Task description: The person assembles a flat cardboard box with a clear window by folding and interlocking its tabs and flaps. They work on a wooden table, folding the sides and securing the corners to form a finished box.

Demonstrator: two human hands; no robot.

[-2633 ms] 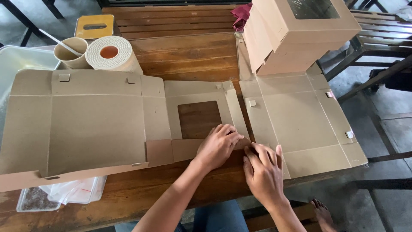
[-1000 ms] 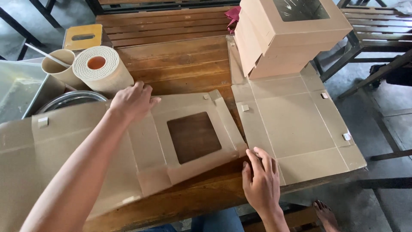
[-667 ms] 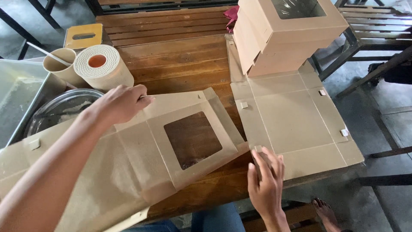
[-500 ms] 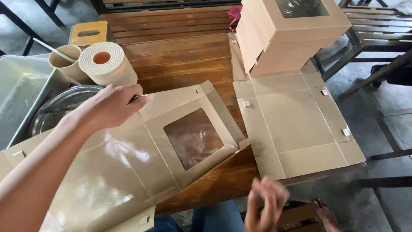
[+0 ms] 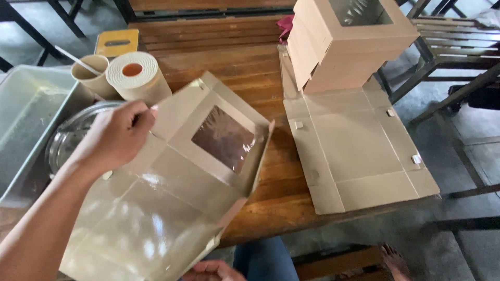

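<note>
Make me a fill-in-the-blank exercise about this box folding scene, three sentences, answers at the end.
1. The left hand lifts a flat cardboard box blank that has a clear ____ cut into one panel.
2. The assembled box stands on the far end of another ____ cardboard blank.
3. Next to the paper roll, the paper cup holds a ____.

Missing words: window; flat; stick

tape roll behind unfolded box; flat box right
</note>
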